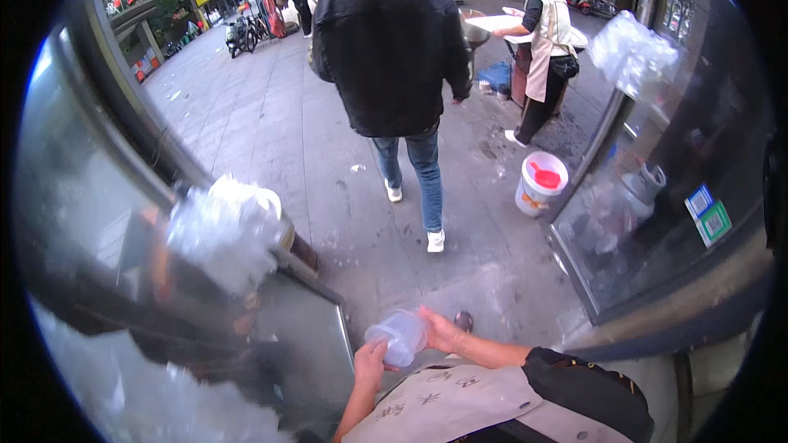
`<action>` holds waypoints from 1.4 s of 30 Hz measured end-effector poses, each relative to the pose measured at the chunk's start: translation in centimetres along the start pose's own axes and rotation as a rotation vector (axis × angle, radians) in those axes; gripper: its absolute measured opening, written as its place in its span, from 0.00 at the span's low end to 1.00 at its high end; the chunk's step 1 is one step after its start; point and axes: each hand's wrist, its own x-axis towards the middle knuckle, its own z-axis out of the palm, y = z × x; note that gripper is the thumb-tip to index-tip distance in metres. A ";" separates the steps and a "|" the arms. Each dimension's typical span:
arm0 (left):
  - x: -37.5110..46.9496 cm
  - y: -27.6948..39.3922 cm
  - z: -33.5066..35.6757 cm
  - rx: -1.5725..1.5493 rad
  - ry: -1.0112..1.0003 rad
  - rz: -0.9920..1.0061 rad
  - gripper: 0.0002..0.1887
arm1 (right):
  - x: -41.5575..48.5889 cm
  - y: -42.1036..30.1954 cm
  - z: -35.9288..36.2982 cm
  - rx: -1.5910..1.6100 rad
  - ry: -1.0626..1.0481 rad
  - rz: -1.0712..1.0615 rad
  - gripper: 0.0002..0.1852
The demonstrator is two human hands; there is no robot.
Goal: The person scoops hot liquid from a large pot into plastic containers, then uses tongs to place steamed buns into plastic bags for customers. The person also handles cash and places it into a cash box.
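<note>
A translucent plastic container (400, 335) is held low in front of my apron; it looks like two round pieces close together, though the overlap is hard to make out. My left hand (371, 362) grips its lower left side, with the thumb over the near part. On its upper right side are the fingers of my right hand (436, 327). Both hands stay close to the beige apron (449, 391), which bears writing.
A person in a black jacket (394, 49) is on the pavement ahead. At the right, an aproned person (545, 43) stands by a cart. A white bucket (528, 194) holds a red scoop (546, 178). Glass doors (308, 326) flank me, with clear plastic bundles (221, 234) on their handles.
</note>
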 end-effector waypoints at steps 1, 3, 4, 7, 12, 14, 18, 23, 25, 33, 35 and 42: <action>2.3 0.7 1.1 -0.043 0.033 -0.009 0.19 | 1.4 -2.6 -0.7 -0.022 -0.016 0.021 0.39; 7.0 3.1 3.2 -0.117 0.092 -0.033 0.19 | 3.3 -8.4 -1.7 -0.044 -0.022 0.050 0.39; 9.1 4.8 4.4 -0.102 0.103 -0.025 0.20 | 4.2 -11.1 -1.7 -0.049 -0.023 0.063 0.40; 15.4 9.3 7.3 -0.087 0.130 0.028 0.20 | 7.5 -19.1 -2.2 -0.048 -0.022 0.073 0.40; 26.7 13.3 8.5 -0.175 0.269 0.070 0.18 | 17.5 -27.7 -5.0 0.028 -0.030 0.166 0.41; 32.0 14.3 7.9 -0.047 0.315 0.217 0.16 | 22.1 -30.8 -6.2 0.066 -0.051 0.182 0.41; 44.2 21.8 9.0 0.198 0.262 0.266 0.14 | 31.8 -40.3 -9.5 0.126 -0.063 0.134 0.41; 57.8 28.3 7.6 0.124 0.276 0.391 0.16 | 41.3 -50.7 -6.4 -0.050 0.012 0.115 0.43; 60.8 31.4 6.7 -0.010 0.301 0.290 0.16 | 46.1 -53.1 -5.4 0.037 0.013 0.140 0.42; 76.3 36.3 -3.6 -0.011 0.648 0.239 0.16 | 69.3 -60.6 -0.6 -0.133 -0.189 0.405 0.42; 78.7 40.2 -6.6 -0.155 0.701 0.162 0.16 | 75.2 -62.9 0.4 -0.198 -0.222 0.496 0.41; 83.9 47.6 -17.2 -0.188 1.034 0.105 0.17 | 93.6 -66.2 10.8 -0.443 -0.390 0.782 0.40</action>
